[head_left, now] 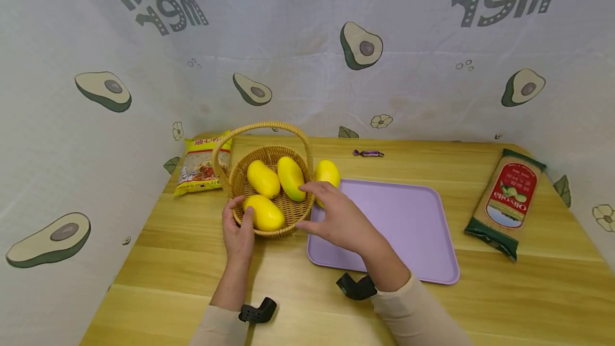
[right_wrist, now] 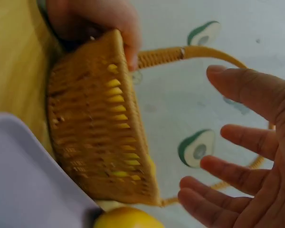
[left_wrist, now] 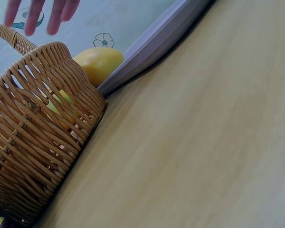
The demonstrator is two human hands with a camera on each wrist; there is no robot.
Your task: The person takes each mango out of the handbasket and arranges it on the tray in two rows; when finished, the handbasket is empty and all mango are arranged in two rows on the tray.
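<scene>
A wicker basket (head_left: 273, 233) with a tall arched handle stands on the table, holding three yellow mangoes (head_left: 263, 179). My left hand (head_left: 238, 234) grips its front left rim, the thumb over the edge by the nearest mango (head_left: 264, 213). Over the basket's right side is my right hand (head_left: 338, 218), fingers spread and nothing held; the right wrist view shows its fingers (right_wrist: 237, 171) apart from the wicker. Another mango (head_left: 327, 172) lies just right of the basket, by the back left corner of a lilac tray (head_left: 394, 228). My right hand partly hides that mango.
Behind the basket on the left lies a yellow food packet (head_left: 198, 167). A purple-wrapped candy (head_left: 369, 153) is near the table's back edge. To the tray's right is a long green-ended packet (head_left: 506, 202). An avocado-print curtain (head_left: 307, 84) hangs around the table.
</scene>
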